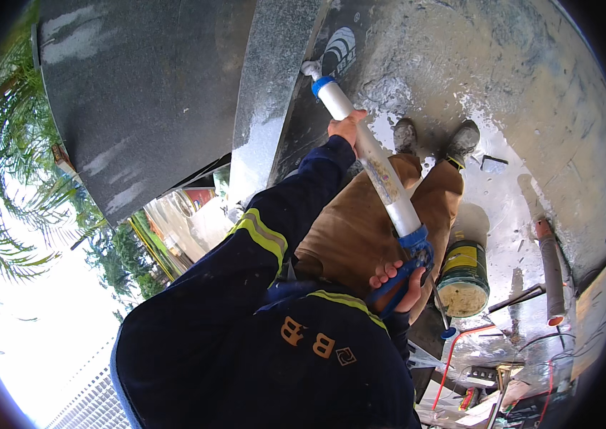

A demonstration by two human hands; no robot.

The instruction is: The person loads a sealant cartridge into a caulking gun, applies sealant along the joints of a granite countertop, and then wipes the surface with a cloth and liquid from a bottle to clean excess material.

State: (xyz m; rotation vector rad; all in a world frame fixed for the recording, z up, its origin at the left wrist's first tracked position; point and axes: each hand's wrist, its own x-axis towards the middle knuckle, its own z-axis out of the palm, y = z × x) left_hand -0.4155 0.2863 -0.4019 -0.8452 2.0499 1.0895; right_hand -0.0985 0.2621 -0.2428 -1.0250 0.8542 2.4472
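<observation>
A long bulk caulking gun (pixel 383 171) with a pale tubular barrel and blue end caps lies slantwise across the view. Around its barrel, near the upper end, my left hand (pixel 347 128) is closed. At the lower end my right hand (pixel 400 284) grips the blue handle and trigger. The white nozzle (pixel 311 68), smeared with pale material, points at the edge between a grey metal strip (pixel 276 80) and a dark panel bearing a printed mark (pixel 340 51). Whether its tip touches the edge cannot be told. The plunger rod ends in a blue knob (pixel 448 333).
A large dark sheet (pixel 142 80) stands at the upper left. Right of my legs a dirty bucket (pixel 463 289) lies near a pipe (pixel 552 279) on the wet, stained floor. Orange tubing (pixel 450 354), cables and scraps lie at the lower right.
</observation>
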